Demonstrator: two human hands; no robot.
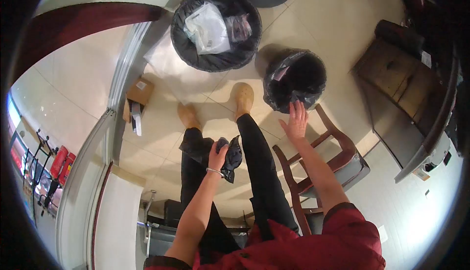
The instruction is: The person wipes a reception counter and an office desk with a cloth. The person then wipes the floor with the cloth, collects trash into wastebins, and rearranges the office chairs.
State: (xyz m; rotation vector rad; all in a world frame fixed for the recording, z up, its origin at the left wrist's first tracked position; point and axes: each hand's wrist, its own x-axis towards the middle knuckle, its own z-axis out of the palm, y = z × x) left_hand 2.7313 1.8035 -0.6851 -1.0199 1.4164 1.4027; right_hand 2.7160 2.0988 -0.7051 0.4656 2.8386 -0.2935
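A crumpled black plastic bag [235, 156] is bunched in my left hand [217, 158], whose fingers are wrapped round it in front of my legs. Parts of the bag stick out on both sides of the fist. My right hand [295, 123] is stretched forward with its fingers extended, at the near edge of a small trash bin [270, 93]. Its fingertips meet or nearly meet the black liner there; exact contact is hard to tell. A small pinkish scrap [281, 73] shows against the liner inside this bin, and the rest of the inside is dark.
A larger lined bin [245, 57] holding white packaging [208, 28] stands ahead. A wooden chair [338, 145] is close on my right. An opened cardboard box [140, 91] lies left, beside a sliding door frame [85, 182]. A dark cabinet [391, 69] stands far right.
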